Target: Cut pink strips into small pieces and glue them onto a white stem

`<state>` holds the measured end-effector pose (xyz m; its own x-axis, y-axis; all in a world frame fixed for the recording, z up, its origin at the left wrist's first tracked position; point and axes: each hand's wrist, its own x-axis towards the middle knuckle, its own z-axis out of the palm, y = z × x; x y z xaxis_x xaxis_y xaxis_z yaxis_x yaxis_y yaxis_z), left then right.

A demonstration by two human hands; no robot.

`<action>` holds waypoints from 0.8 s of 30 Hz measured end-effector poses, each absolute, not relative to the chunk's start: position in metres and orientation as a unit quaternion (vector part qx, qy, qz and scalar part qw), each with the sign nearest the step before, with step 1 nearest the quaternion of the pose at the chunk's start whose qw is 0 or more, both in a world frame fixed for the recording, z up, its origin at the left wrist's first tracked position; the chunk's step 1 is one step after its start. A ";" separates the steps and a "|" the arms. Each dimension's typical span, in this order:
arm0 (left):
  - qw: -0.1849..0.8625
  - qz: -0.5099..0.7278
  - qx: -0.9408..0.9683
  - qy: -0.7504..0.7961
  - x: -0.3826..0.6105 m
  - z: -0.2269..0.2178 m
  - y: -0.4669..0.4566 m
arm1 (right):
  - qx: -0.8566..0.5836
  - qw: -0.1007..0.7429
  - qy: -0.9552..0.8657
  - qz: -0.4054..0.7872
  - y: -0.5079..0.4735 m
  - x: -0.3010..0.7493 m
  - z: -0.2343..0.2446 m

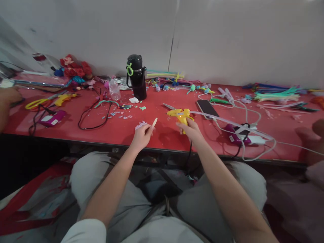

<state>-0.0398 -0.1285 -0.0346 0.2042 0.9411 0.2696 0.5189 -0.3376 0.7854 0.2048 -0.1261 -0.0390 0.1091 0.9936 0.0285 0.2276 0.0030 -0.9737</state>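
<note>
My right hand (191, 130) is wrapped round the handle of a yellow hot glue gun (180, 114), its nozzle pointing left. A long translucent glue stick (215, 117) runs out of its back to the right. Between the fingertips of my left hand (142, 135) a short cream-coloured fuzzy piece (155, 122) sticks up, left of the nozzle and apart from it. Small lilac bits (140, 125) lie just behind that hand. A pointed metal blade (168, 106) shows behind the glue gun; the rest of that tool is mostly hidden.
A black flask (138, 81) stands at the back beside a small clear bottle (114, 90). To the right lie a phone (207, 108), white cables and a purple power block (234, 133). Another yellow glue gun (65, 99) rests left. Other people's hands (8, 101) show at both edges.
</note>
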 end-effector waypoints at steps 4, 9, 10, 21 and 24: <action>0.439 0.384 0.644 0.495 -0.036 -0.032 -0.125 | -0.554 0.465 -0.549 0.419 -0.133 0.210 -0.042; 0.573 0.370 0.558 0.473 -0.037 -0.031 -0.118 | -0.513 0.530 -0.503 0.451 -0.138 0.211 -0.041; 0.576 0.372 0.554 0.471 -0.038 -0.030 -0.118 | -0.521 0.529 -0.492 0.454 -0.139 0.211 -0.041; 0.449 0.358 0.645 0.504 -0.031 -0.030 -0.120 | -0.558 0.470 -0.539 0.421 -0.148 0.210 -0.050; 0.405 0.342 0.674 0.514 -0.028 -0.032 -0.119 | -0.526 0.466 -0.546 0.456 -0.151 0.210 -0.050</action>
<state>-0.0278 -0.1188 -0.0319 0.2378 0.9703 0.0439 0.4163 -0.1427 0.8980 0.2098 -0.1507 -0.0504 -0.0124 0.9995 0.0287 0.1506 0.0302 -0.9881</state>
